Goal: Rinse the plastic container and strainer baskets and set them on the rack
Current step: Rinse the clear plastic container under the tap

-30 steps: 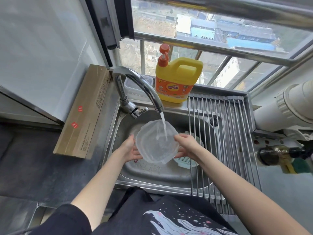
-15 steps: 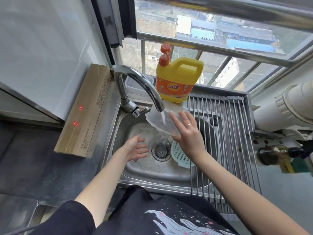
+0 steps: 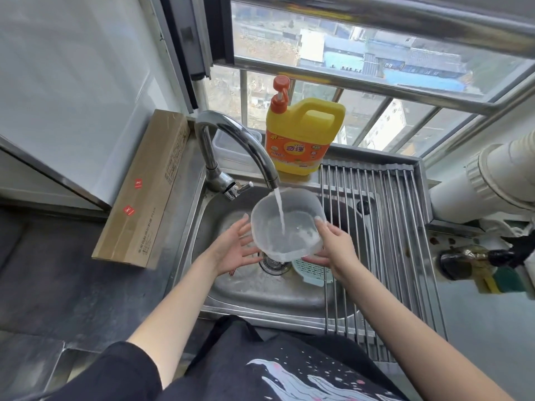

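The fingers of the right hand (image 3: 333, 250) curl round the right wall of the plastic container (image 3: 286, 224), fingertips showing through the rim at its far right corner, thumb under the near edge. The left hand (image 3: 234, 250) lies palm-up with its fingers spread and straight, their tips touching the container's left wall. The container is a translucent, milky tub with rounded corners, mouth up and tilted slightly toward the viewer, held over the drain of the steel sink (image 3: 249, 293). A stream of water (image 3: 279, 209) from the curved tap (image 3: 231, 140) falls into it and foams white on its floor. Just below its near right edge a pale green strainer basket (image 3: 312, 270) lies in the sink. To the right, a steel bar rack (image 3: 385, 227) spans the basin. Behind the tap stands a yellow detergent jug (image 3: 304, 140); a cardboard box (image 3: 144, 192) lies along the left.
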Available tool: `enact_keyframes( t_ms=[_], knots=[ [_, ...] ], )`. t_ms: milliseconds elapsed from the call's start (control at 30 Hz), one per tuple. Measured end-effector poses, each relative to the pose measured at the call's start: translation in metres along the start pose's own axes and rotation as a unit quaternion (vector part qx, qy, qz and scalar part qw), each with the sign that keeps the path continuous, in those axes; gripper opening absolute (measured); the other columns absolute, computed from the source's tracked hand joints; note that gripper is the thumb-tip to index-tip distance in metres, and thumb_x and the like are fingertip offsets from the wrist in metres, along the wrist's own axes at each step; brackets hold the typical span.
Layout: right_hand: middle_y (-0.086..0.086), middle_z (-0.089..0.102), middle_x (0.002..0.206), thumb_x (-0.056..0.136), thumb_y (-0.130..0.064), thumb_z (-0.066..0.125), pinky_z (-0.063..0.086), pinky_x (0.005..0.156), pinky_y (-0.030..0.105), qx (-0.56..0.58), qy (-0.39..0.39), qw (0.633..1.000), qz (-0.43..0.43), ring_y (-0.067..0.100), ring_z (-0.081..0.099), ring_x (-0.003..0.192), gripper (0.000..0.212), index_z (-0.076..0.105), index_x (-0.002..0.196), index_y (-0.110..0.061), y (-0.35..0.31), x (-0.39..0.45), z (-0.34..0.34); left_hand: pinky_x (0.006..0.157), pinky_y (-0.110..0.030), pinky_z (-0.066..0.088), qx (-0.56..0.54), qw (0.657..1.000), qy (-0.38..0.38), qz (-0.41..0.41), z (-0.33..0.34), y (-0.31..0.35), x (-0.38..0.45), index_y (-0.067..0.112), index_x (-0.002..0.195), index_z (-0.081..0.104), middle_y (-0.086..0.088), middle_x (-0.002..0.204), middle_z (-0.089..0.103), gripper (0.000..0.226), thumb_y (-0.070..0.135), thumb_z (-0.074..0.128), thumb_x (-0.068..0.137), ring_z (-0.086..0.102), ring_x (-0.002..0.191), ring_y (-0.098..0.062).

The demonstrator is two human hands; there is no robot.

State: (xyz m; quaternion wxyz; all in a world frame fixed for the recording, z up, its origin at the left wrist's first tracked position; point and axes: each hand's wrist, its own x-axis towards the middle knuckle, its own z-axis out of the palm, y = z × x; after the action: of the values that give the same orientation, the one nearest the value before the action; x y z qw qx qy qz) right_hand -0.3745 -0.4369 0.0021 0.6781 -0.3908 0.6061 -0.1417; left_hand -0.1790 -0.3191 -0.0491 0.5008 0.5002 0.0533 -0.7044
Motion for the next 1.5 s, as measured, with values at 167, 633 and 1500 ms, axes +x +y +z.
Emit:
enact_keyframes(
  t_ms=[167,633,1500],
  knots=[
    [0.015,0.059,0.113,0.097,-0.035,0.05,0.061,0.063,0.04,0.099,-0.086,0.989,0.071,0.032,0.067,0.088,0.04,0.046,0.13,-0.013,0.0,-0.001,-0.008,0.08,-0.041,0.058,0.043,0.998,0.007,0.043,-0.002,0.007,-0.011,0.027,0.126,0.057,-0.002,0.126,0.064,0.056,0.026,0.076,0.074,0.067,0.105,-0.027],
    [0.007,0.062,0.119,0.099,-0.035,0.046,0.06,0.061,0.043,0.016,-0.067,0.998,0.011,0.035,0.066,0.099,0.026,0.057,0.121,-0.025,-0.014,0.008,-0.009,0.085,-0.039,0.057,0.013,0.996,0.083,0.014,-0.034,0.007,-0.016,0.013,0.119,0.062,-0.012,0.121,0.064,0.033,0.02,0.065,0.087,0.065,0.107,-0.029],
    [0.009,0.058,0.126,0.102,-0.036,0.039,0.057,0.068,0.053,0.04,-0.055,0.997,0.034,0.028,0.063,0.099,0.029,0.054,0.123,-0.022,0.007,-0.013,0.016,0.087,-0.044,0.053,0.039,0.996,0.077,-0.019,-0.024,0.017,-0.017,0.011,0.128,0.052,-0.015,0.127,0.057,0.046,0.041,0.054,0.093,0.062,0.108,-0.032]
  ],
)
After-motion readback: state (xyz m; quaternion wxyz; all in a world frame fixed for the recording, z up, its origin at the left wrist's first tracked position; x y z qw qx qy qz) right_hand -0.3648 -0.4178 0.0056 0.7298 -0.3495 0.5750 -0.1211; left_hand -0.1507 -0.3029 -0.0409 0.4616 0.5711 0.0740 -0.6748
